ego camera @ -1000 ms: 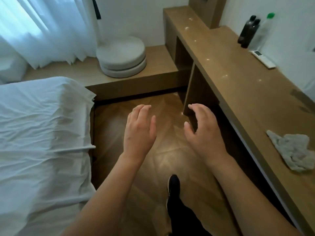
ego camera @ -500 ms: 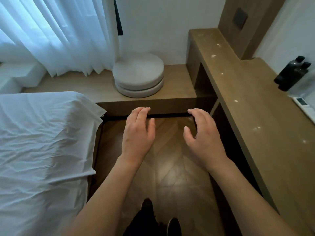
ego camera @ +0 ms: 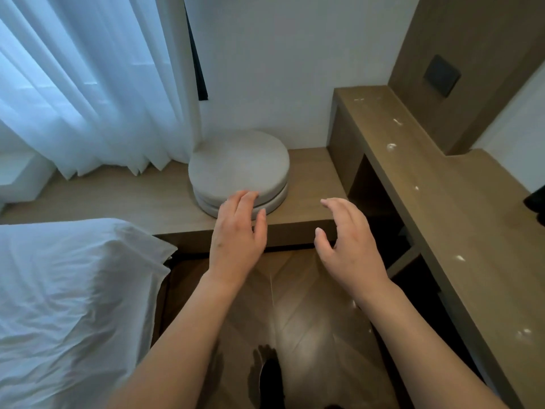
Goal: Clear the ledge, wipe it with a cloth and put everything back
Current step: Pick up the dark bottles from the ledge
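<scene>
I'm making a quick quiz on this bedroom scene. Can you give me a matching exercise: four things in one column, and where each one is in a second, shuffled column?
Things:
1. round cushions
2. curtain
3. bed sheet
4. white specks

Places:
A. scattered on the higher shelf at the right
B. hanging at the upper left
C. stacked on the low ledge by the wall
D. lower left, beside the wooden floor

Pairs: 1-C, 2-B, 3-D, 4-A

Two stacked round cushions (ego camera: 239, 169); one ledge (ego camera: 295, 214); one bed (ego camera: 67, 290); one curtain (ego camera: 88, 78).
</scene>
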Demonstrator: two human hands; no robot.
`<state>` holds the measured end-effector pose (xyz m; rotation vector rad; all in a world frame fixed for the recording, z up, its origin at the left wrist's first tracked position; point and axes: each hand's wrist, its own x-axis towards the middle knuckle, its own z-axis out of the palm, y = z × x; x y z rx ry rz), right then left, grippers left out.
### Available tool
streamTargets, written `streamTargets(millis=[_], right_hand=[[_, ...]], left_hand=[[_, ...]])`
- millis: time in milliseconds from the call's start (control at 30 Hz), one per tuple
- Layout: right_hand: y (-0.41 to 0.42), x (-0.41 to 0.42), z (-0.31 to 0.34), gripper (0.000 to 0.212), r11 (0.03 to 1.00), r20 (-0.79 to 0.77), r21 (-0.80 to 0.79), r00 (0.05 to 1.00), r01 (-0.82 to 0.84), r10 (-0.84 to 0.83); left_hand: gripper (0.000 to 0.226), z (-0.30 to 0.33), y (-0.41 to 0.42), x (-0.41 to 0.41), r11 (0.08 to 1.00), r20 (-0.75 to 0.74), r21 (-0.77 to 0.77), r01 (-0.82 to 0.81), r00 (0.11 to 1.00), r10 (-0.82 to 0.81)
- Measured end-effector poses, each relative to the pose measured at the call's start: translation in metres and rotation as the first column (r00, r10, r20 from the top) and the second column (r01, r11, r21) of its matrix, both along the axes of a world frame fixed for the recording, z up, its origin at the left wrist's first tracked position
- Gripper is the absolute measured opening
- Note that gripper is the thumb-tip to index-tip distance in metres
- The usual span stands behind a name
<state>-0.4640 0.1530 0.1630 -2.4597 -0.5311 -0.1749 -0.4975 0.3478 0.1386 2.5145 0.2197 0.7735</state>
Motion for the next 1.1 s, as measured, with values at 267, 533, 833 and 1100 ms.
streamTargets(millis=[267, 533, 833, 1100], right_hand=[[0.045, 0.112, 0.003, 0.047, 0.999, -0.046, 0.013, 0.998, 0.037, -0.036], [0.076, 0.258, -0.02, 0.049, 0.999, -0.104, 0.032, 0.994, 0.037, -0.033], [0.097, 0.409, -0.003, 0.048, 0.996, -0.115, 0.08, 0.993, 0.035, -0.025], [0.068, 0.48, -0.004, 0.048, 0.975, -0.139, 0.069, 0.97, 0.21, -0.199]], left_hand=[[0.033, 0.003, 0.045, 0.112, 0.999, -0.048, -0.006, 0.04, 0.998, -0.041], [0.032, -0.014, 0.077, 0.258, 0.998, -0.076, -0.011, 0.067, 0.995, -0.068], [0.031, 0.009, 0.102, 0.41, 0.998, -0.07, 0.012, 0.067, 0.995, -0.066], [0.032, 0.006, 0.073, 0.512, 0.973, -0.144, -0.012, 0.231, 0.962, -0.23]])
